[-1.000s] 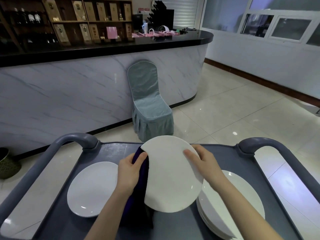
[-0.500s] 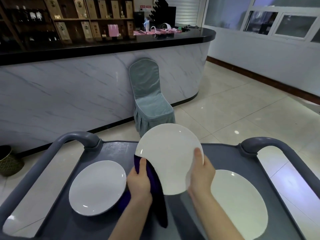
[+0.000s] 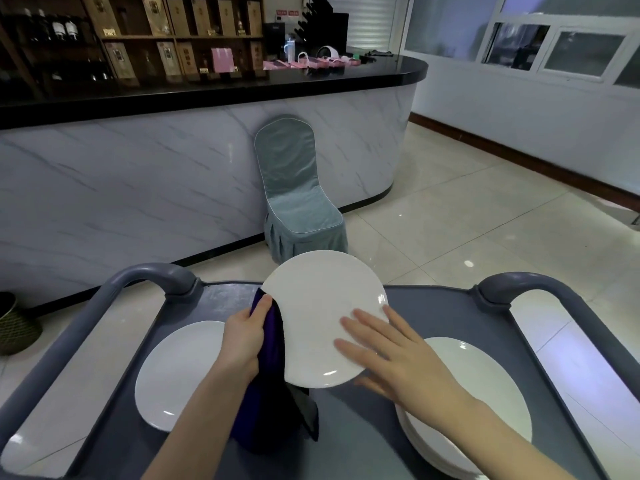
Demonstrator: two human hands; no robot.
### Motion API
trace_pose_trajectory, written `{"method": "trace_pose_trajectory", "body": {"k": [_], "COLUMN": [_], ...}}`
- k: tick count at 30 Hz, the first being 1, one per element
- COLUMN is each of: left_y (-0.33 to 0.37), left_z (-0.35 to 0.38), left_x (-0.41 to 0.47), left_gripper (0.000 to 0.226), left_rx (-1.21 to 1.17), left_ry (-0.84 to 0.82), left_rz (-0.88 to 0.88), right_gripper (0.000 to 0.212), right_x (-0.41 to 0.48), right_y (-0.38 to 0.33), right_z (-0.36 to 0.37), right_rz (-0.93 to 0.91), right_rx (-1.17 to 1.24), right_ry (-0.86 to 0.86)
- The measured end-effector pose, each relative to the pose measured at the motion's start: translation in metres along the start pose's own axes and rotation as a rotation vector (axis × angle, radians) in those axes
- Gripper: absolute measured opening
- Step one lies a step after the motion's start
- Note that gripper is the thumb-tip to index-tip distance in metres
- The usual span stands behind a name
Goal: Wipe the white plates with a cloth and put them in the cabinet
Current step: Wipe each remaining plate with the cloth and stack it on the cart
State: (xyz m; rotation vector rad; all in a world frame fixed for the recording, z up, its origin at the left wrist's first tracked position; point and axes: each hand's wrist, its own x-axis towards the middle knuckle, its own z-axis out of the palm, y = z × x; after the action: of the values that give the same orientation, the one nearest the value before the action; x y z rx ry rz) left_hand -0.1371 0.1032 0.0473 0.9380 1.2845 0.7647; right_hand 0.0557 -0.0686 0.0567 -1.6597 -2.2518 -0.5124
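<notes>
Marble-fronted bar counter (image 3: 173, 188) and covered chair (image 3: 298, 202) stand behind a grey cart (image 3: 433, 317), head view. Raised white plate (image 3: 322, 306) tilts above the cart. Left hand (image 3: 244, 336) grips a purple cloth (image 3: 273, 341) at its left rim; right hand (image 3: 391, 355) lies flat on its face, fingers straight and spread. Single plate (image 3: 180, 372) lies left, stacked plates (image 3: 485, 382) right.

No text can be made out. Far beyond the plate (image 3: 322, 317) gripped by the left hand (image 3: 244, 336), up and to the left of the grip, the boxes (image 3: 154, 10) on the wooden shelves (image 3: 138, 37) carry pale label panels and the bottles (image 3: 59, 29) white labels, all too small and blurred to read; straight above the grip, two small red signs (image 3: 287, 12) are equally illegible
</notes>
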Motion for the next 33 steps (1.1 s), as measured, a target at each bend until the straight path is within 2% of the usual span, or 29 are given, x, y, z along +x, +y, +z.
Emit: {"method": "trace_pose_trajectory", "body": {"k": [2, 5, 9, 11, 13, 15, 17, 19, 21, 23, 27, 30, 33], "left_y": [0.003, 0.007, 0.008, 0.011, 0.013, 0.013, 0.011, 0.007, 0.001, -0.007, -0.019, -0.024, -0.017], "left_z": [-0.001, -0.003, 0.002, 0.008, 0.019, 0.035, 0.048, 0.057, 0.062, 0.064, 0.07, 0.07, 0.066], "left_x": [0.001, -0.001, -0.011, -0.02, -0.032, -0.042, -0.049, -0.054, -0.055, -0.052, -0.051, -0.045, -0.034], "left_gripper": [0.036, 0.035, 0.033, 0.04, 0.053, 0.064, 0.068, 0.06, 0.047, 0.049, 0.052, 0.053, 0.052], "left_rx": [0.029, 0.012, -0.25, -0.443, -0.594, -0.607, -0.497, -0.387, -0.154, 0.062, 0.437, 0.599, 0.538], "left_ry": [-0.038, -0.057, -0.115, -0.177, -0.281, -0.3, -0.28, -0.278, -0.244, -0.211, -0.261, -0.301, -0.292], "left_rz": [-0.006, -0.053, -0.169, -0.211, -0.235, -0.197, -0.127, 0.024, 0.395, 0.712, 1.068, 1.136, 1.013], "right_gripper": [0.03, 0.035, 0.06, 0.059, 0.052, 0.05, 0.045, 0.036, 0.033, 0.033, 0.025, 0.023, 0.024], "right_x": [0.002, 0.001, 0.008, 0.011, 0.015, 0.021, 0.029, 0.037, 0.043, 0.047, 0.052, 0.052, 0.048], "right_y": [-0.002, -0.005, -0.009, -0.016, -0.029, -0.045, -0.057, -0.063, -0.064, -0.061, -0.046, -0.04, -0.044], "right_z": [0.0, 0.002, 0.002, 0.005, 0.008, 0.008, 0.005, 0.0, -0.006, -0.013, -0.02, -0.019, -0.018], "right_rz": [-0.061, -0.102, 0.007, 0.09, 0.196, 0.379, 0.577, 0.716, 0.785, 0.834, 1.01, 1.102, 1.1], "right_rx": [-0.016, -0.048, 0.041, 0.166, 0.392, 0.665, 0.842, 0.99, 1.125, 1.212, 1.507, 1.652, 1.646], "right_ry": [0.074, 0.11, 0.059, 0.076, 0.091, 0.109, 0.149, 0.191, 0.247, 0.309, 0.384, 0.412, 0.403]}}
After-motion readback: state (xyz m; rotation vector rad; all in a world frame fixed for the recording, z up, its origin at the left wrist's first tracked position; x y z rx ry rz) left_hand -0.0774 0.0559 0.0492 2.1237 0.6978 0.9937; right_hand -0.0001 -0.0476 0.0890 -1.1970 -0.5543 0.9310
